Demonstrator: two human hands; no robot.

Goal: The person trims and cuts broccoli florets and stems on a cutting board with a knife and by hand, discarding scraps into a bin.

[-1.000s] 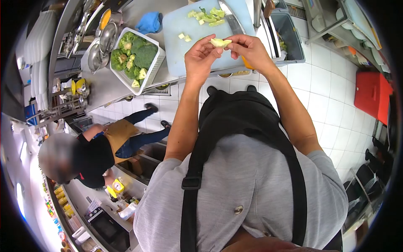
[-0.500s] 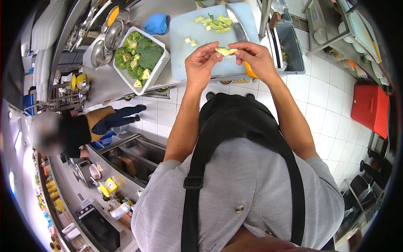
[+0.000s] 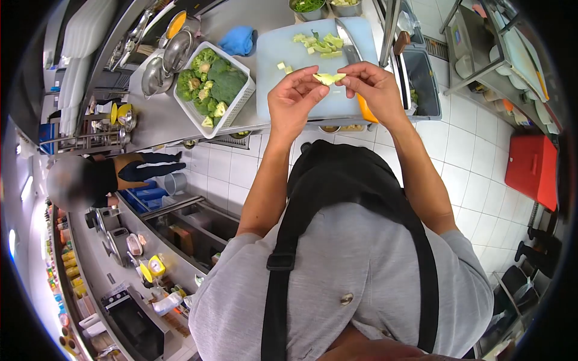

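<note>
1) L hand [image 3: 295, 99] grasps the L end of 1 pale green veg piece [image 3: 329, 79] btwn thumb & fingertips; R hand [image 3: 376, 89] pinches its R end likewise
2) Piece is raised over the cutting board [image 3: 271, 93], btwn the hands; holding 2 ends prob. keeps it steady w/ its middle in view
3) Knife [image 3: 350, 53] lies on the board's R side, partly hidden by R hand; yellow part [image 3: 365, 110] below is prob. its handle; prob. put there for easy R-hand reach
4) Cut green pieces [image 3: 320, 44] sit on the board's far half, prob. to leave working room nearer
5) White basket [image 3: 239, 108] of broccoli [image 3: 227, 84] stands just L of the board, prob. for L-hand reach
6) Counts: 1 board, 1 knife, 1 basket, 1 blue cloth [image 3: 237, 41], 2 metal tubs [image 3: 346, 8] beyond the board, 2 round metal items [image 3: 179, 52] L of the basket; approx. 3 pale chunks [image 3: 284, 67]; cut pieces & broccoli overlap, can't count
</note>
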